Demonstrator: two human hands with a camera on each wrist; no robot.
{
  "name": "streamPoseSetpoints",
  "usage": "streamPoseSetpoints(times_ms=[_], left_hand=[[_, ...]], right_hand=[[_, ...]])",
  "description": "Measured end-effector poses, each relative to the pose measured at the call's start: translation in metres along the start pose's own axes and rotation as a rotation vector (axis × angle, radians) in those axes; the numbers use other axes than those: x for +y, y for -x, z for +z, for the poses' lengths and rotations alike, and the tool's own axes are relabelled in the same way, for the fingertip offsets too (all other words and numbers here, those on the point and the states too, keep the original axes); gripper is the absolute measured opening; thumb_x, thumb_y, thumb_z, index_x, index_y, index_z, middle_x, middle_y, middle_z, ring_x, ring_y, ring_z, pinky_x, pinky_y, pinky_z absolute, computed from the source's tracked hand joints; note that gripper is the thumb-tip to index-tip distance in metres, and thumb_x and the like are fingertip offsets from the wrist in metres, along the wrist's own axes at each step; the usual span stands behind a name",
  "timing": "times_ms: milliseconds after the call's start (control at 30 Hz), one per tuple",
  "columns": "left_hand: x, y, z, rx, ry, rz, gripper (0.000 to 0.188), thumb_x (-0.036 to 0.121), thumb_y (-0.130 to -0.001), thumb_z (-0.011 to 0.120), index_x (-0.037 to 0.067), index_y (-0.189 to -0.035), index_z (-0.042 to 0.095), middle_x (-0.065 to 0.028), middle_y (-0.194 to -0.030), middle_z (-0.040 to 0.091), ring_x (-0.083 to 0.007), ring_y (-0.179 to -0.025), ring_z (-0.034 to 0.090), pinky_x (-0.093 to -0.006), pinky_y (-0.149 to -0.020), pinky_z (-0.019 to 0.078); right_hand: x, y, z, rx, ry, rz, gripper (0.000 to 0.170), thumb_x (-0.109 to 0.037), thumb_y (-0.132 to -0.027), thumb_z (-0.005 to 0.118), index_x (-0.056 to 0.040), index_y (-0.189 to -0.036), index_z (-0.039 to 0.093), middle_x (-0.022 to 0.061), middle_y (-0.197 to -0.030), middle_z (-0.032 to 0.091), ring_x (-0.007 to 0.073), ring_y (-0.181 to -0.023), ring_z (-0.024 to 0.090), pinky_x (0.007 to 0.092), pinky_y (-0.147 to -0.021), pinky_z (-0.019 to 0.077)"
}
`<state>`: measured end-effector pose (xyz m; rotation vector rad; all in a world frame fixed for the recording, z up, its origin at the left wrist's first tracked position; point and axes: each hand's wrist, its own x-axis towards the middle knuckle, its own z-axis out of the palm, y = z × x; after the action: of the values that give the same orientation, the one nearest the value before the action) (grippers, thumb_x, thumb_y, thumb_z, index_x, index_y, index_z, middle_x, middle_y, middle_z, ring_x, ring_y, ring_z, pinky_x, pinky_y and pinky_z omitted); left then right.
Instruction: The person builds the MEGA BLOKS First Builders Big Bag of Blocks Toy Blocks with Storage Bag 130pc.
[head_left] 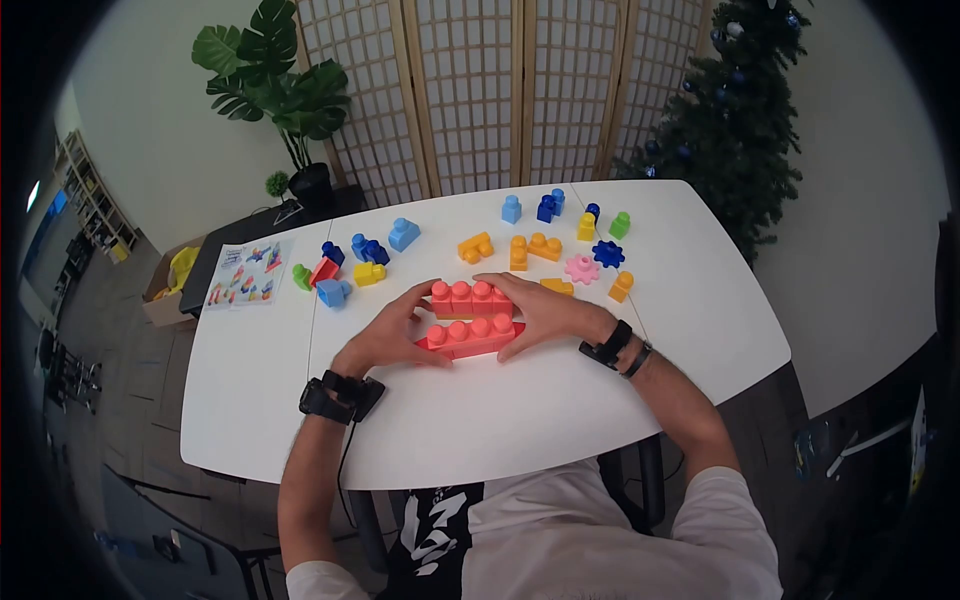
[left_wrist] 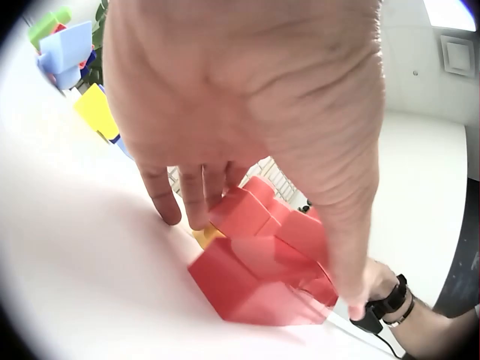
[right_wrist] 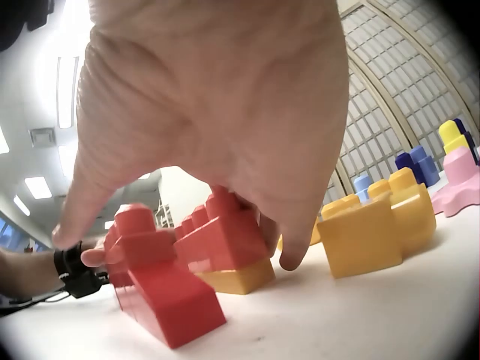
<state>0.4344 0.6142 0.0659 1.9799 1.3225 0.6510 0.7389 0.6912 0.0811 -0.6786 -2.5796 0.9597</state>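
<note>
Two rows of red toy bricks lie side by side on the white table. The near row point(head_left: 470, 343) has studs on top and sloped red ends; the far row point(head_left: 472, 301) sits on an orange brick point(right_wrist: 247, 279). My left hand point(head_left: 385, 332) arches around the left ends, fingers reaching down by the far row and thumb along the near row's front. Around the right ends is my right hand point(head_left: 548, 312), its fingers at the far row. In the right wrist view its thumb stands out straight beside the near row, with a gap between.
Beyond my right hand are several orange bricks point(head_left: 518, 253), a pink gear point(head_left: 582, 269) and a dark blue gear point(head_left: 608, 254). Blue, yellow point(head_left: 369, 274), red and green bricks lie beyond the left. A printed sheet point(head_left: 248, 274) is at the table's left edge.
</note>
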Motion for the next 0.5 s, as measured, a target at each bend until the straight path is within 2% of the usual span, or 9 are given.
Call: streamPoseSetpoints(times_ms=[33,100,133,200,233,300,333,400,500], left_hand=[[0.004,-0.001,0.004,0.001,0.001,0.000,0.120,0.038,-0.064,0.104,0.007,-0.162,0.043,-0.0156,-0.153,0.057,-0.0275,-0.135,0.060,-0.0413,-0.112,0.0513],[0.008,-0.001,0.009,0.010,-0.004,-0.063,0.103,0.033,-0.065,0.105,0.006,-0.150,0.054,-0.0136,-0.145,0.062,-0.0239,-0.122,0.067,-0.0401,-0.103,0.0577],[0.004,-0.002,0.012,0.011,-0.004,-0.061,0.103,0.033,-0.065,0.105,0.006,-0.150,0.054,-0.0136,-0.145,0.062,-0.0239,-0.122,0.067,-0.0401,-0.103,0.0577],[-0.009,-0.008,0.020,0.079,-0.157,0.048,0.084,0.029,-0.067,0.104,0.004,-0.136,0.063,-0.0140,-0.134,0.067,-0.0211,-0.110,0.072,-0.0368,-0.094,0.0616],[-0.006,-0.008,0.020,0.080,-0.159,0.049,0.084,0.029,-0.067,0.104,0.004,-0.136,0.063,-0.0140,-0.134,0.067,-0.0211,-0.110,0.072,-0.0368,-0.094,0.0616],[0.000,-0.008,0.019,0.104,-0.037,0.020,0.072,0.026,-0.070,0.103,0.002,-0.127,0.067,-0.0127,-0.121,0.073,-0.0204,-0.103,0.073,-0.0354,-0.091,0.0625],[0.001,-0.009,0.018,0.103,-0.039,0.023,0.072,0.026,-0.070,0.103,0.002,-0.127,0.067,-0.0127,-0.121,0.073,-0.0204,-0.103,0.073,-0.0354,-0.091,0.0625],[0.001,-0.011,0.017,0.132,-0.053,0.025,0.069,0.026,-0.070,0.102,0.000,-0.124,0.068,-0.0113,-0.110,0.076,-0.0197,-0.099,0.074,-0.0348,-0.089,0.0626],[-0.001,-0.018,0.013,0.128,-0.097,0.018,0.068,0.025,-0.070,0.102,0.000,-0.124,0.068,-0.0112,-0.111,0.076,-0.0188,-0.101,0.074,-0.0340,-0.089,0.0621]], right_hand=[[0.001,-0.002,0.002,-0.001,0.000,0.000,0.102,-0.032,-0.074,0.098,-0.0056,-0.158,0.044,0.0179,-0.150,0.058,0.0321,-0.139,0.058,0.0419,-0.117,0.0498],[0.007,-0.006,0.005,-0.007,-0.002,-0.025,0.088,-0.026,-0.075,0.096,-0.0036,-0.147,0.051,0.0167,-0.139,0.063,0.0311,-0.133,0.062,0.0419,-0.111,0.0534],[0.008,-0.007,0.005,-0.007,0.000,-0.026,0.088,-0.026,-0.075,0.096,-0.0036,-0.147,0.051,0.0167,-0.139,0.063,0.0311,-0.133,0.062,0.0419,-0.111,0.0534],[0.009,-0.009,0.006,-0.015,-0.005,0.004,0.080,-0.024,-0.076,0.095,-0.0021,-0.142,0.055,0.0160,-0.132,0.067,0.0299,-0.124,0.067,0.0405,-0.104,0.0560],[0.010,-0.010,0.007,-0.013,-0.004,0.004,0.080,-0.024,-0.076,0.095,-0.0021,-0.142,0.055,0.0160,-0.132,0.067,0.0299,-0.124,0.067,0.0405,-0.104,0.0560],[0.012,-0.010,0.008,0.018,-0.032,-0.021,0.073,-0.022,-0.078,0.092,-0.0016,-0.139,0.057,0.0161,-0.127,0.069,0.0292,-0.119,0.069,0.0387,-0.100,0.0568],[0.012,-0.011,0.008,0.021,-0.031,-0.021,0.073,-0.022,-0.078,0.092,-0.0016,-0.139,0.057,0.0161,-0.127,0.069,0.0292,-0.119,0.069,0.0387,-0.100,0.0568],[0.011,-0.013,0.008,0.012,-0.069,-0.016,0.069,-0.019,-0.080,0.089,-0.0017,-0.138,0.056,0.0165,-0.126,0.069,0.0285,-0.117,0.069,0.0381,-0.100,0.0564],[0.011,-0.017,0.007,0.015,-0.065,-0.047,0.066,-0.017,-0.081,0.086,-0.0015,-0.138,0.056,0.0170,-0.125,0.069,0.0282,-0.115,0.069,0.0382,-0.099,0.0565]])
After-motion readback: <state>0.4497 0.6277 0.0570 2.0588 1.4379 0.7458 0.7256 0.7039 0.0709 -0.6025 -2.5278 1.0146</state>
